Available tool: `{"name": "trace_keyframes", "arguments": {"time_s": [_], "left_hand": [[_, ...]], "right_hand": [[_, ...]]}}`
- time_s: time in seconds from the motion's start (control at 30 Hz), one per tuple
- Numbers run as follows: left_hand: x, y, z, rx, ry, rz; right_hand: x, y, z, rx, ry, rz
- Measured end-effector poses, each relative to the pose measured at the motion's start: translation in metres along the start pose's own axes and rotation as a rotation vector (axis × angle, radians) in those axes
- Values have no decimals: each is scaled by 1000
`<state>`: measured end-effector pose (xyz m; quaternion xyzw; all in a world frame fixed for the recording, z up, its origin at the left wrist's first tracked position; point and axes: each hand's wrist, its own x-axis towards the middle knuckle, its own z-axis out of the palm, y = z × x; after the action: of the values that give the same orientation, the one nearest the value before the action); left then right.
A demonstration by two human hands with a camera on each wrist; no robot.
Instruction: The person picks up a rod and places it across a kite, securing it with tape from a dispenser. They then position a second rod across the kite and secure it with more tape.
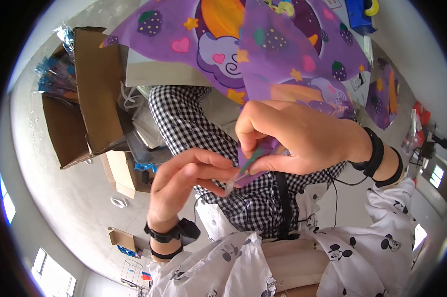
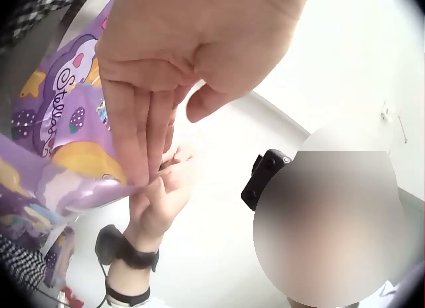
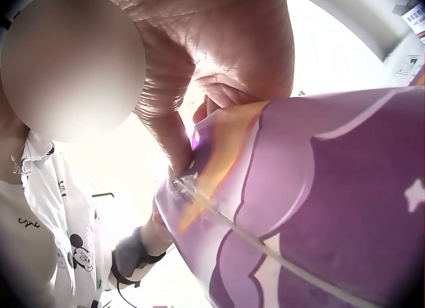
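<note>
My right hand (image 1: 302, 141) pinches the edge of a glossy purple plastic film piece (image 1: 307, 91) between thumb and fingers. That piece shows clouds, stars and berries, and spreads away from me. Against its pinched corner lie the fingertips of my left hand (image 1: 176, 183), just left of the right hand. In the left wrist view the left fingers (image 2: 129, 135) are straight, with the thumb apart, and the film (image 2: 93, 162) reaches their tips. A thin pale strip (image 3: 285, 261) runs along the film in the right wrist view, up to the right thumb (image 3: 176, 152). A small clear bit (image 1: 229, 187) shows at the corner.
Beyond my knees, a similar purple film (image 1: 179, 29) covers a pale table (image 1: 159, 74). An open cardboard box (image 1: 102, 89) with shiny packs (image 1: 55, 74) stands at the left. At the far right back is a blue object (image 1: 358, 17). Another purple piece (image 1: 381, 99) hangs at the right.
</note>
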<state>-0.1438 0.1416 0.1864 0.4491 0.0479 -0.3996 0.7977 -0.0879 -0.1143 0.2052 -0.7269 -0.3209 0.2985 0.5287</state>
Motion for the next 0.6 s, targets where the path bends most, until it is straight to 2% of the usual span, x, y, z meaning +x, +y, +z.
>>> {"name": "trace_keyframes", "arguments": {"time_s": [0.07,0.27,0.47,0.6], "left_hand": [[2,-5,3,32,57,-47],[3,-22,10,-48,164,19],[1,-24,12,33,201,93],[1,-18,21,238,328,120]], "right_hand": [[1,-2,-1,24,-11,-5],[2,-2,-1,-2,17,-46],[2,1,0,-37,17,-36],[6,7,2,-68,33,-57]]}}
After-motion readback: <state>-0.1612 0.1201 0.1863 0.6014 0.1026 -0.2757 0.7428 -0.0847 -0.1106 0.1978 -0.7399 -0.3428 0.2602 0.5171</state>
